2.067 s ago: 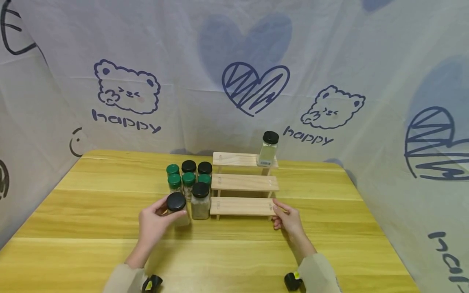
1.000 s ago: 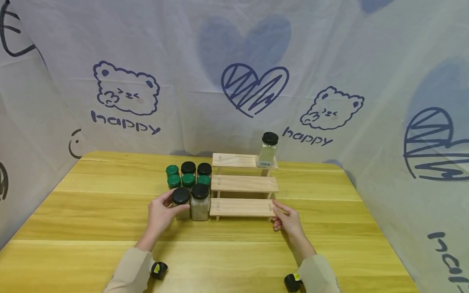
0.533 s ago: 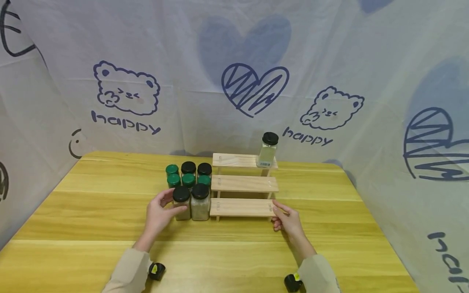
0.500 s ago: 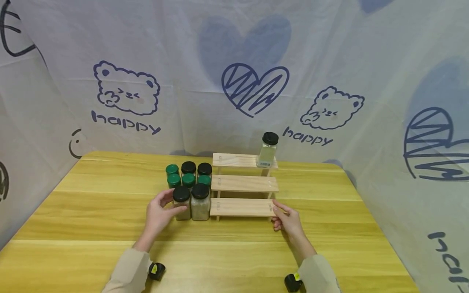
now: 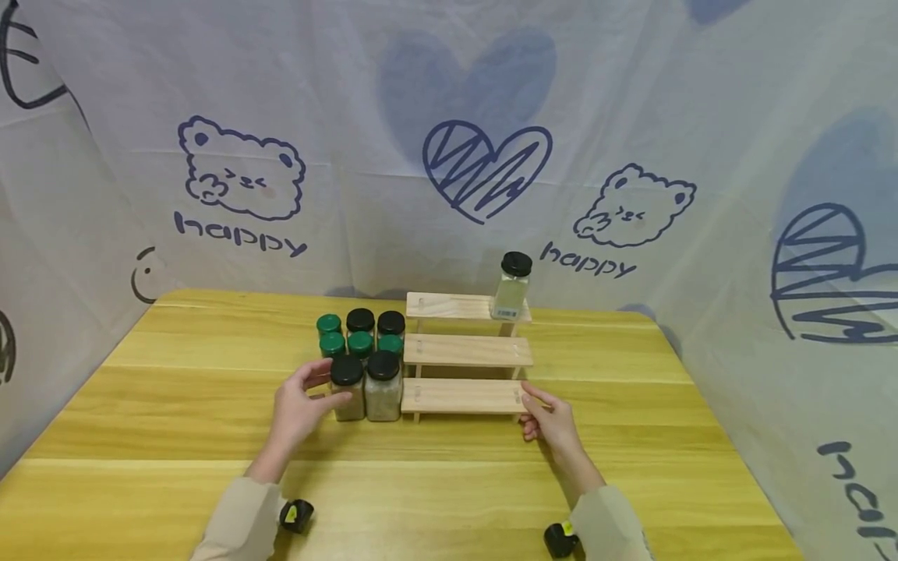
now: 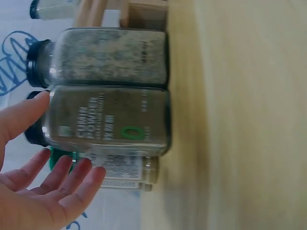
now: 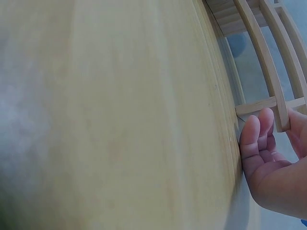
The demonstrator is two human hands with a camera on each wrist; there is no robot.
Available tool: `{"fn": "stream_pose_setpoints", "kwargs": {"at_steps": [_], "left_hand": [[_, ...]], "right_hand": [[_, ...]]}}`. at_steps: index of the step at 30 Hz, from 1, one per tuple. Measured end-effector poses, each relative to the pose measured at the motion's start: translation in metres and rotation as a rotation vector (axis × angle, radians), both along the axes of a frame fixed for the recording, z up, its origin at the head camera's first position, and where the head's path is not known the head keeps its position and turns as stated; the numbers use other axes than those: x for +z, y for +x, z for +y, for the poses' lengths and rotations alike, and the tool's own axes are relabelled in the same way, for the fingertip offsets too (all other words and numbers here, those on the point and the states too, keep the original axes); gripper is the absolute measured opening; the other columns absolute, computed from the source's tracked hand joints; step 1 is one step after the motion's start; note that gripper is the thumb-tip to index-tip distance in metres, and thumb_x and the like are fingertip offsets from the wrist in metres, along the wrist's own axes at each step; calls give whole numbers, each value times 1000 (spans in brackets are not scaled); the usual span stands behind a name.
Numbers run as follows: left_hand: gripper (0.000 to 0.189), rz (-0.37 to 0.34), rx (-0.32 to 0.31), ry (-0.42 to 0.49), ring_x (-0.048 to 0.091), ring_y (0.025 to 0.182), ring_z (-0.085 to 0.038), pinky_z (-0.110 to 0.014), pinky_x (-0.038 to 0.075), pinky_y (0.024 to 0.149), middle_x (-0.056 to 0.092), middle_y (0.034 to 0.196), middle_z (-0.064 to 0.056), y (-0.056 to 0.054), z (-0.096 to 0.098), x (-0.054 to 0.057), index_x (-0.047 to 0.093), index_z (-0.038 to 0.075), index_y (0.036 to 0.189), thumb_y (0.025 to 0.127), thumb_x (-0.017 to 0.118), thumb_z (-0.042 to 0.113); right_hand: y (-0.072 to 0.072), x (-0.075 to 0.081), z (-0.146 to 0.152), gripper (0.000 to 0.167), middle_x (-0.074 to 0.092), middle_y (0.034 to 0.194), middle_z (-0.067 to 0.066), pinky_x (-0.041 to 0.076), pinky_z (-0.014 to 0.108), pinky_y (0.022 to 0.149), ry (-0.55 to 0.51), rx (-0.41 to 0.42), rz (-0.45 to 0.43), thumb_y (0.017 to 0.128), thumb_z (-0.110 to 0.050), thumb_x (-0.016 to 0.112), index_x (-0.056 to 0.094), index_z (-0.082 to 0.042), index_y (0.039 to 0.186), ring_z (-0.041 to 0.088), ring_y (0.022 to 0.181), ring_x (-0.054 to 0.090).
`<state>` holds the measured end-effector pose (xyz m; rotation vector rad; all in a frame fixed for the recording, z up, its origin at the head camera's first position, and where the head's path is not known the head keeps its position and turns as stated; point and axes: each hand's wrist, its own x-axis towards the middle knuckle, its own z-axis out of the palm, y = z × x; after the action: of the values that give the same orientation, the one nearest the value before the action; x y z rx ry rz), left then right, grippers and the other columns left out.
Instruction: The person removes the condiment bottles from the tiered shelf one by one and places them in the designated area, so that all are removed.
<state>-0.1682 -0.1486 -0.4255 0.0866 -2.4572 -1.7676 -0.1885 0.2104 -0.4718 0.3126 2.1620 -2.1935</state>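
My left hand (image 5: 298, 407) is beside a black-lidded jar of cumin powder (image 6: 108, 120), its fingers spread and relaxed. In the left wrist view the thumb is right at the lid and the other fingers stand off the glass. A second black-lidded jar (image 5: 383, 393) with pale, coarse contents stands close against it on the right. At the right end of the three-tier wooden rack (image 5: 463, 396), my right hand (image 5: 550, 421) grips the lowest shelf, thumb above and fingers curled beneath. One jar of pale green contents (image 5: 510, 294) stands upright on the top shelf.
Behind the two front jars stand several smaller jars with green lids (image 5: 332, 344) and two more with black lids (image 5: 361, 319). The wooden table (image 5: 435, 499) ends at a white cloth (image 5: 351, 101) printed with bears and hearts.
My left hand has set the cumin jar down beside the other front jar, then loosened its fingers and drawn back slightly left. The right hand has stayed on the rack.
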Motion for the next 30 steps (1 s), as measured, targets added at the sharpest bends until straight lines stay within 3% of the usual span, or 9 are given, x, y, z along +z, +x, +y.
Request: {"fn": "stream_pose_setpoints", "kwargs": {"at_steps": [7,13,16,22,30], "left_hand": [[52,23,26,-21,48,107,-32,-42,43,86,50,119,-22,8,2,10,47,-4,122,77,70,7],[39,110,126,-37,52,91,-26,-17,44,68,57,104,-18,14,7,13,56,-3,110,75,71,5],[31,171,151,-16,53,80,-19,-14,43,60,60,94,-16,17,11,15,61,-2,103,74,71,4],[22,261,115,97,54,70,-4,-16,46,59,64,90,-18,20,22,20,64,-5,97,77,69,3],[16,316,19,186,58,68,-8,-17,48,59,63,83,-15,24,40,24,64,-7,92,78,67,0]], "right_hand": [[0,0,0,35,57,56,7,46,21,39,14,-3,-5,90,-8,53,51,2,124,8,39,47],[1,2,0,36,57,57,7,46,21,40,18,10,-1,90,-9,54,50,1,125,8,39,47],[1,2,0,36,58,57,8,45,21,40,16,12,2,90,-9,54,50,2,124,9,39,48],[1,1,0,36,58,58,9,45,21,40,8,4,5,90,-8,53,50,3,124,9,39,48],[0,1,0,36,57,57,7,45,21,40,6,-1,0,90,-9,54,50,3,123,8,39,48]]}}
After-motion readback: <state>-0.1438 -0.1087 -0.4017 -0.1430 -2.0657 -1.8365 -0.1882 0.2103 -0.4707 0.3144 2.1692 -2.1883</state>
